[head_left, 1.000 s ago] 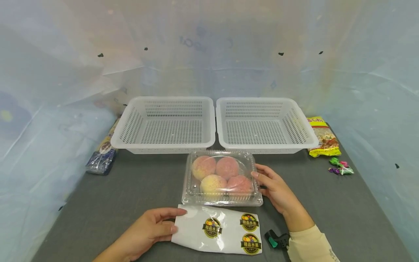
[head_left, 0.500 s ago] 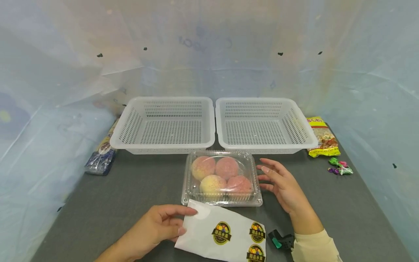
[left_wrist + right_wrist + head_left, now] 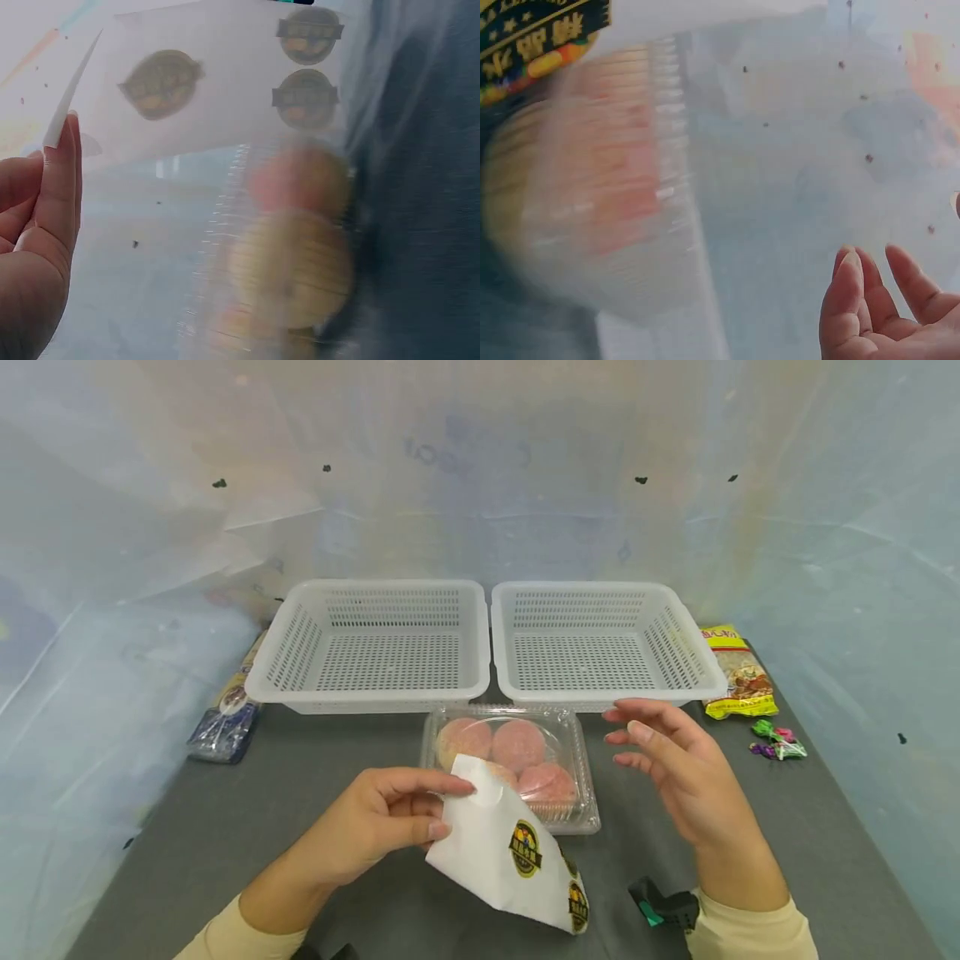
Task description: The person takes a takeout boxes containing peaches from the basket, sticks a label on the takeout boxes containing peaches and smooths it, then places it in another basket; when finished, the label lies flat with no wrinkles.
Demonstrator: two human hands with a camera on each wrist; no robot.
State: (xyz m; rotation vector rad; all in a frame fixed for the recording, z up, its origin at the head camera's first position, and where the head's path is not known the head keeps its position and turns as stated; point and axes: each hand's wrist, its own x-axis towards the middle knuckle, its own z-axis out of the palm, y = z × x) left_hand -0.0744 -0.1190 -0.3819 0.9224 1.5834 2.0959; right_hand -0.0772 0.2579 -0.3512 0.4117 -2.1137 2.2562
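My left hand (image 3: 375, 827) pinches the edge of a white sheet of round fruit stickers (image 3: 483, 852) between thumb and fingers. The sheet is lifted and tilted, covering the lower left of a clear lidded plastic box (image 3: 590, 814). Inside the box lie several peaches (image 3: 519, 742), one mostly hidden behind the sheet. To the right of the box my right hand (image 3: 693, 785) hovers with loosely bent fingers, holding nothing. The left wrist view shows the pinched sheet (image 3: 225, 90) from the side; the right wrist view has the blurred box (image 3: 607, 202) apart from the fingertips (image 3: 847, 281).
Two white perforated baskets (image 3: 367, 696) (image 3: 607, 694) stand side by side behind the box. A blue snack bag (image 3: 225, 722) lies at the left, a yellow food packet (image 3: 742, 681) at the right. Wrapped candies (image 3: 780, 742) lie on the grey table (image 3: 832, 860).
My right hand has let go of the box's right side and drawn away rightward. My left hand has raised the sticker sheet off the table and tilted it over the box's front.
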